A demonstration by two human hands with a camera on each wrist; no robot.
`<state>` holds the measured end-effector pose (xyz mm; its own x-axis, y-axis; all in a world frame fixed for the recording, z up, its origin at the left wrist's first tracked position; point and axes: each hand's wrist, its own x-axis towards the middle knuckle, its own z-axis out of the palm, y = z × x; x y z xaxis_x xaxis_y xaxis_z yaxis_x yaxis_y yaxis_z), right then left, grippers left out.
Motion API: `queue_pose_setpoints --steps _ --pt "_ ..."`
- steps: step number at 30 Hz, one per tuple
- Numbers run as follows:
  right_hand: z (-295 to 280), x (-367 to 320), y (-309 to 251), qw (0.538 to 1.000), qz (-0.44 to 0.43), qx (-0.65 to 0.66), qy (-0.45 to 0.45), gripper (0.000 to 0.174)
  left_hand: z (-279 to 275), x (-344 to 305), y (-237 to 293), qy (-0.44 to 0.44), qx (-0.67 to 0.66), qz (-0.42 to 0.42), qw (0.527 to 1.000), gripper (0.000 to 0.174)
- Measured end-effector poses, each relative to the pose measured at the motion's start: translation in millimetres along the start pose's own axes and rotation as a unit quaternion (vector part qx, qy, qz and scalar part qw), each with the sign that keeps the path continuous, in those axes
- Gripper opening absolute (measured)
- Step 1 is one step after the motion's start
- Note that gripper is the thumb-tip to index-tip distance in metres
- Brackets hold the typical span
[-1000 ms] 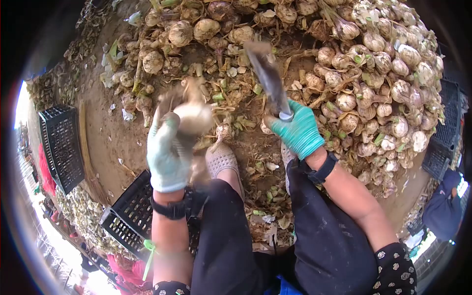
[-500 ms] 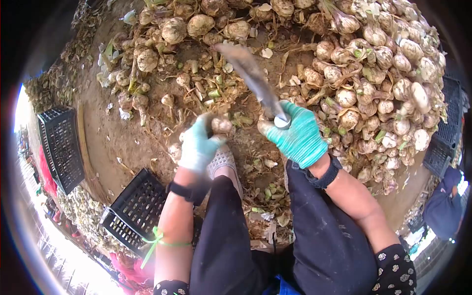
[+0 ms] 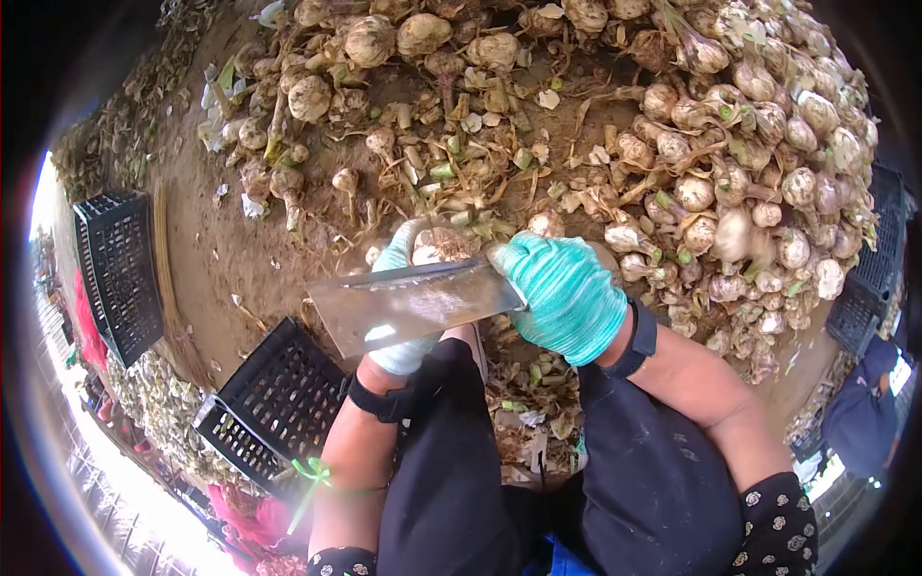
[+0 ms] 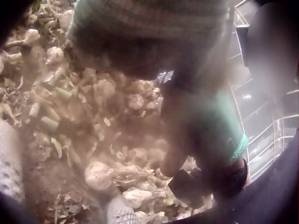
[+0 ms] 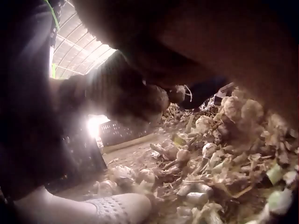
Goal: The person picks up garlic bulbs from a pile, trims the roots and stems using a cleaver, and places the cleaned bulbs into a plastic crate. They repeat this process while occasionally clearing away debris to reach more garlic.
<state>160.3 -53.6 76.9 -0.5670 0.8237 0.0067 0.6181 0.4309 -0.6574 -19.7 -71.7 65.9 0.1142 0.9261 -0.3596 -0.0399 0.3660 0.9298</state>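
Note:
In the head view my gloved right hand (image 3: 569, 296) grips the handle of a wide-bladed knife (image 3: 413, 300), its blade lying level toward the left. Behind the blade, my left hand (image 3: 399, 257) holds a garlic bulb (image 3: 444, 244) at the blade's upper edge; the blade hides much of the palm and fingers. In the right wrist view the left hand (image 5: 126, 95) appears dark, with a bulb (image 5: 176, 94) at its fingertips. The left wrist view is dark and blurred around both gloves.
A large heap of garlic bulbs (image 3: 749, 182) rises at the right, with more bulbs (image 3: 370, 40) along the top. Cut stems and husks litter the ground between. Black crates stand at the left (image 3: 120, 278) and beside the left forearm (image 3: 279, 394). Light shoes are below the hands.
The left hand has come from the left toward the middle, now with a bulb at the knife. The blade has swung from pointing up and away to lying level across the left hand.

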Motion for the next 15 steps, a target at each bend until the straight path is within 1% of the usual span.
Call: queue_pose_setpoints --steps 1,2,3,4,5,6,7,8,9,10,11,12,13,14,15 --pt "2.0 1.6 0.4 1.000 -0.002 0.000 -0.002 0.042 -3.2 -2.7 -6.3 0.002 -0.001 0.000 1.000 0.058" --pt "5.6 3.6 2.2 1.000 -0.002 0.007 0.006 0.033 -7.5 -5.8 -14.7 -0.017 -0.197 -0.007 0.980 0.056" --pt "8.8 5.2 3.9 1.000 -0.002 0.015 0.015 0.025 -10.7 -7.6 -22.6 -0.036 -0.385 -0.014 0.922 0.055" --pt "11.8 6.5 5.7 1.000 -0.005 0.014 0.016 0.025 -12.7 -5.3 -29.0 -0.215 -0.618 0.013 0.756 0.055" --pt "14.8 7.3 7.6 0.999 -0.009 0.023 0.028 0.024 -12.0 -5.9 -17.2 -0.217 -0.616 0.015 0.757 0.055" --pt "15.9 8.6 9.1 0.999 -0.012 0.033 0.039 0.024 -9.4 -8.6 3.3 -0.101 -0.374 -0.065 0.920 0.054" --pt "14.9 10.0 9.8 0.999 -0.012 0.032 0.040 0.024 -7.3 -10.2 14.1 0.027 -0.093 -0.138 0.986 0.053" --pt "13.7 11.0 9.6 1.000 0.008 0.000 0.012 0.022 -11.4 -4.4 -7.3 -0.109 -0.335 0.049 0.935 0.042" --pt "12.5 14.7 11.2 0.999 0.026 -0.034 -0.015 0.019 -8.1 -13.0 20.6 -0.010 0.142 0.002 0.990 0.034" --pt "20.1 17.8 29.6 0.991 0.133 0.001 0.015 0.010 3.8 -17.5 47.7 -0.010 0.016 -0.063 0.998 0.031" --pt "11.7 21.8 34.5 0.973 0.226 0.042 0.005 0.010 14.5 -18.2 65.0 -0.010 -0.109 -0.126 0.986 0.029" --pt "7.9 21.4 30.2 0.953 0.261 0.139 0.071 0.014 10.4 -15.9 49.0 0.062 -0.301 -0.190 0.933 0.028" --pt "1.0 14.8 23.2 0.916 0.299 0.232 0.134 0.018 12.8 -5.8 45.0 0.059 -0.516 -0.235 0.821 0.029" --pt "-11.4 17.2 16.6 0.916 0.301 0.228 0.138 0.018 12.0 -1.7 37.4 0.050 -0.324 -0.136 0.935 0.039" --pt "-22.6 22.1 9.7 0.891 0.315 0.310 0.105 0.022 9.1 1.6 29.3 0.042 -0.113 -0.025 0.992 0.050"
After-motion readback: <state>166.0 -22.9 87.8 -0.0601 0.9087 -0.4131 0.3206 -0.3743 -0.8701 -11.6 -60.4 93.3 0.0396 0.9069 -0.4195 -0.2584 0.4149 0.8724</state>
